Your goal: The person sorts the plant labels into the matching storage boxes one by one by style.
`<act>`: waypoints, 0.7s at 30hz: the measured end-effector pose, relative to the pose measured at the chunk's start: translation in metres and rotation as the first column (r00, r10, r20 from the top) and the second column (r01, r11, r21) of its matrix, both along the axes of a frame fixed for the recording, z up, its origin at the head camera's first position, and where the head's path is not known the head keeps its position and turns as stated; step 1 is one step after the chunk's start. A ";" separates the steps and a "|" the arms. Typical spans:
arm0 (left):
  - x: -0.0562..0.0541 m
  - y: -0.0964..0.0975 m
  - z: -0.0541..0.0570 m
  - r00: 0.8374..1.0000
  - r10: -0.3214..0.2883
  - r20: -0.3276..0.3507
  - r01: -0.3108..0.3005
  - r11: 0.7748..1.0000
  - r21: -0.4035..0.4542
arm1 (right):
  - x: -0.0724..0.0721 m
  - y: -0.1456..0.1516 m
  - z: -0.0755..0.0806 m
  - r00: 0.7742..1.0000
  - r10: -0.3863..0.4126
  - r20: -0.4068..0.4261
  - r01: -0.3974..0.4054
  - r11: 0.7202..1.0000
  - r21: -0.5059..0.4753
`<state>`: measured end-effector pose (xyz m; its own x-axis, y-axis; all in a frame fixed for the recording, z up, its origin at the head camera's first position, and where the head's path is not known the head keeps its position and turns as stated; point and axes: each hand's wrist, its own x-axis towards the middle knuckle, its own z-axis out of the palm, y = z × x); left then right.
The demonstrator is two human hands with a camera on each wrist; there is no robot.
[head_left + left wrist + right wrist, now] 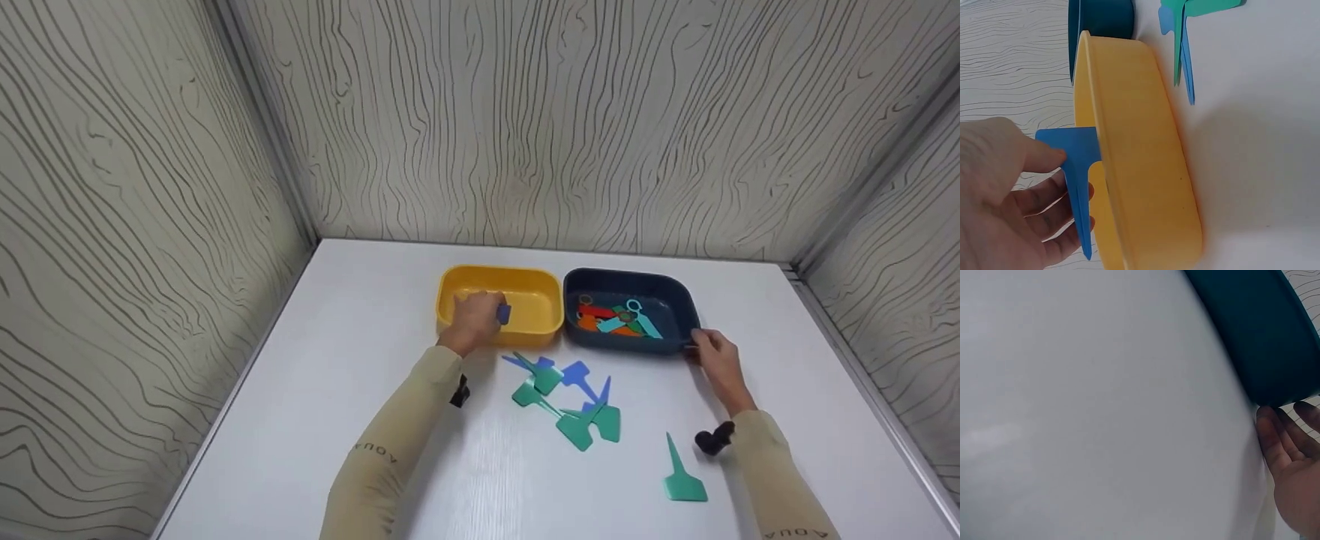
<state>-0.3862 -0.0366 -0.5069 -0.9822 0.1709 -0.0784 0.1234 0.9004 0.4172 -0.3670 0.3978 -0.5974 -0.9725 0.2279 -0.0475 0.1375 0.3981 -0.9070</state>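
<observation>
My left hand (474,319) is over the yellow bin (517,337) and pinches a blue T-shaped plant label (1075,160) between thumb and fingers. In the left wrist view the label's pointed stem hangs along the fingers, and its wide head overlaps the bin's rim. My right hand (721,367) is at the near right corner of the dark blue bin (630,344). Its extended fingertips (1266,413) touch the outside of that bin. Inside the dark blue bin lie red, orange, green and light blue tags (616,322).
In front of the bins, several green plant labels (576,432) and blue plant labels (577,373) lie loosely overlapping. One green plant label (682,486) lies apart, near the right forearm. The bins stand side by side on a white table (300,420), with patterned panels around it.
</observation>
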 end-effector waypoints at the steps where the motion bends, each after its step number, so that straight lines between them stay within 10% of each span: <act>1: 0.000 0.001 0.000 1.000 -0.008 0.007 0.008 1.000 0.002 | 0.000 0.000 0.001 1.000 0.001 0.005 -0.001 1.000 0.001; 21: 0.012 0.018 -0.003 0.992 -0.075 -0.105 0.077 0.997 0.012 | -0.001 -0.001 0.000 1.000 -0.013 -0.002 0.013 0.999 -0.052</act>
<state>-0.3746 -0.0191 -0.5099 -0.9690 0.2456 0.0270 0.2346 0.8802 0.4125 -0.3682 0.3970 -0.5970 -0.9697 0.2377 -0.0570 0.1399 0.3486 -0.9268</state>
